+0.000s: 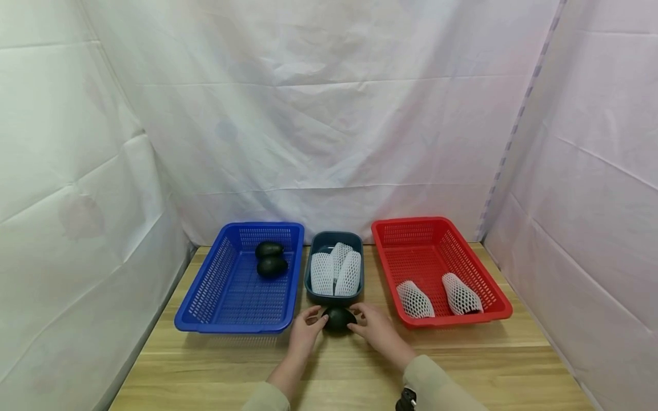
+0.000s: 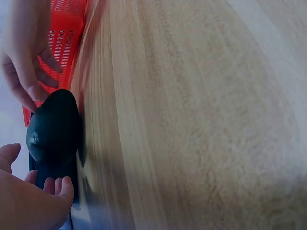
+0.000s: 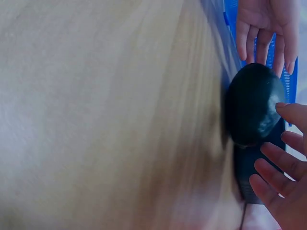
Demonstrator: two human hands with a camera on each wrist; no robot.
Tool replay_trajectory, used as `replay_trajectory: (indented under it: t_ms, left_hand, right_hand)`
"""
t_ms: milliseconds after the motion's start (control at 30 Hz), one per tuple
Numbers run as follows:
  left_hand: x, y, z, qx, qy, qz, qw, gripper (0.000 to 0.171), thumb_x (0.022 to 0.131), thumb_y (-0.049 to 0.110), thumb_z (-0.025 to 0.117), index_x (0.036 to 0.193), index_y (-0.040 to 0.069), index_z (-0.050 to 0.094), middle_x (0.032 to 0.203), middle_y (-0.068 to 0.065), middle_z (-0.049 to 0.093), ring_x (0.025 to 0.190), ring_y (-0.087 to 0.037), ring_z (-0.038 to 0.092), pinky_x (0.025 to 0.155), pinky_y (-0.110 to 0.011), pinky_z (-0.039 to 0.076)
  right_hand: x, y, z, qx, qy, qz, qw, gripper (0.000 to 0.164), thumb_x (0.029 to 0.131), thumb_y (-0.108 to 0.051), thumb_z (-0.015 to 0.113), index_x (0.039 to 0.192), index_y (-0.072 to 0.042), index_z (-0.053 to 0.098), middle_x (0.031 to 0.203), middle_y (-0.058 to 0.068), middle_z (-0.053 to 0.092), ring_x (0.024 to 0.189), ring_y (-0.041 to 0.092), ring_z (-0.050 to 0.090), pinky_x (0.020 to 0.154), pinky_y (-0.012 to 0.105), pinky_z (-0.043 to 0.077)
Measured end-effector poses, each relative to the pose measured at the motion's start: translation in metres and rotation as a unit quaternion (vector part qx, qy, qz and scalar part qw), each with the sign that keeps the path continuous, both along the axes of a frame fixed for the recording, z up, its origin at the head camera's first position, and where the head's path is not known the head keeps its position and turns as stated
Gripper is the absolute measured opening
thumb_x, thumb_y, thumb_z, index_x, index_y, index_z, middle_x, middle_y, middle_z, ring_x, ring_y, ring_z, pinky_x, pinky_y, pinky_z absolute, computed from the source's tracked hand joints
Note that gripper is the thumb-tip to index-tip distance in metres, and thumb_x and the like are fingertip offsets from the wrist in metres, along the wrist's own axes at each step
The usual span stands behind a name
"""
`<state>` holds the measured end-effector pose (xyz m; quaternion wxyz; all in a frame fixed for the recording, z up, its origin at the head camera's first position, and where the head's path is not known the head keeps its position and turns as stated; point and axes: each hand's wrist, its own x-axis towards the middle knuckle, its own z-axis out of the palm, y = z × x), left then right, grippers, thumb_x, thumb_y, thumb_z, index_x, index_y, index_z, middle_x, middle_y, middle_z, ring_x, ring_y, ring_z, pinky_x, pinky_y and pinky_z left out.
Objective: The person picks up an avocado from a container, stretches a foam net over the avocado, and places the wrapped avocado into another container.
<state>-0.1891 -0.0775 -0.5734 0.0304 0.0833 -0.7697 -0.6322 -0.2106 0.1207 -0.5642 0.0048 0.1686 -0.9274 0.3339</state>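
Observation:
A dark green avocado (image 1: 337, 321) lies on the table between my two hands, in front of the small dark teal basket. My left hand (image 1: 307, 331) is at its left end, thumb and fingers spread loosely. At the right end is my right hand (image 1: 377, 328), fingertips right at the skin. In the right wrist view the right thumb overlaps the avocado (image 3: 255, 103) while the other fingers stay relaxed. The left wrist view shows the left fingers short of the avocado (image 2: 55, 125). Neither hand is curled round it.
Left stands a blue basket (image 1: 197, 311) with two avocados (image 1: 271, 266). The teal basket (image 1: 310, 285) holds white foam net sleeves (image 1: 322, 274). In the red basket (image 1: 411, 257) on the right lie two net-sleeved pieces (image 1: 461, 294). White cloth (image 1: 329, 131) hangs behind the table (image 1: 339, 382).

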Motion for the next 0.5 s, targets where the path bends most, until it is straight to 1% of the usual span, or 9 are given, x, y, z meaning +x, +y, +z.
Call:
replay_trajectory:
  t_ms: [133, 200, 267, 333, 400, 433, 500]
  left_hand:
    - [0.003, 0.001, 0.006, -0.02, 0.022, -0.008, 0.9995, 0.036, 0.087, 0.013, 0.073, 0.118, -0.003, 0.065, 0.114, -0.019, 0.059, 0.107, -0.038, 0.057, 0.087, -0.047, 0.051]
    - [0.004, 0.001, 0.01, -0.047, 0.046, -0.017, 0.9977, 0.034, 0.087, 0.011, 0.074, 0.117, -0.002, 0.066, 0.113, -0.017, 0.058, 0.106, -0.038, 0.058, 0.088, -0.047, 0.051]
    - [0.005, 0.002, 0.015, -0.089, 0.077, -0.028, 0.9927, 0.032, 0.086, 0.012, 0.075, 0.115, 0.001, 0.067, 0.113, -0.013, 0.058, 0.106, -0.036, 0.058, 0.089, -0.047, 0.051]
    - [0.006, 0.003, 0.022, -0.137, 0.111, -0.041, 0.9835, 0.031, 0.085, 0.012, 0.076, 0.114, 0.003, 0.068, 0.113, -0.009, 0.059, 0.105, -0.033, 0.059, 0.089, -0.047, 0.05]
    - [0.008, 0.002, 0.029, -0.183, 0.14, -0.053, 0.9715, 0.03, 0.084, 0.013, 0.077, 0.112, 0.006, 0.069, 0.112, -0.005, 0.059, 0.105, -0.028, 0.058, 0.089, -0.046, 0.05]
    - [0.009, 0.002, 0.033, -0.208, 0.153, -0.06, 0.9642, 0.03, 0.084, 0.014, 0.077, 0.112, 0.008, 0.07, 0.111, -0.003, 0.059, 0.105, -0.026, 0.058, 0.089, -0.045, 0.05]
    - [0.01, 0.0, 0.042, -0.256, 0.18, -0.079, 0.9466, 0.028, 0.084, 0.014, 0.078, 0.11, 0.01, 0.07, 0.108, -0.001, 0.059, 0.103, -0.022, 0.058, 0.087, -0.043, 0.05]
  right_hand:
    - [-0.004, -0.002, 0.012, 0.038, 0.037, 0.026, 0.998, 0.031, 0.086, -0.025, 0.076, 0.112, -0.011, 0.067, 0.106, 0.001, 0.064, 0.1, 0.021, 0.06, 0.086, 0.041, 0.05]
    - [-0.008, -0.003, 0.021, 0.06, 0.055, 0.037, 0.996, 0.029, 0.086, -0.025, 0.076, 0.11, -0.011, 0.068, 0.106, 0.001, 0.064, 0.1, 0.02, 0.059, 0.086, 0.04, 0.051]
    - [-0.013, -0.004, 0.031, 0.089, 0.072, 0.048, 0.992, 0.027, 0.086, -0.025, 0.075, 0.109, -0.011, 0.068, 0.104, 0.001, 0.064, 0.098, 0.019, 0.059, 0.085, 0.04, 0.051]
    - [-0.02, -0.005, 0.04, 0.126, 0.085, 0.062, 0.986, 0.027, 0.087, -0.026, 0.074, 0.109, -0.011, 0.068, 0.102, 0.001, 0.063, 0.095, 0.019, 0.059, 0.083, 0.039, 0.052]
    - [-0.027, -0.006, 0.05, 0.166, 0.099, 0.083, 0.978, 0.026, 0.088, -0.025, 0.073, 0.109, -0.011, 0.068, 0.102, 0.002, 0.063, 0.094, 0.019, 0.059, 0.082, 0.039, 0.052]
    - [-0.031, -0.006, 0.054, 0.187, 0.109, 0.095, 0.972, 0.025, 0.088, -0.023, 0.072, 0.109, -0.011, 0.069, 0.102, 0.002, 0.064, 0.094, 0.02, 0.059, 0.083, 0.039, 0.051]
    - [-0.038, -0.006, 0.061, 0.222, 0.125, 0.116, 0.96, 0.022, 0.089, -0.019, 0.071, 0.11, -0.012, 0.07, 0.103, 0.003, 0.064, 0.095, 0.02, 0.059, 0.084, 0.038, 0.051]
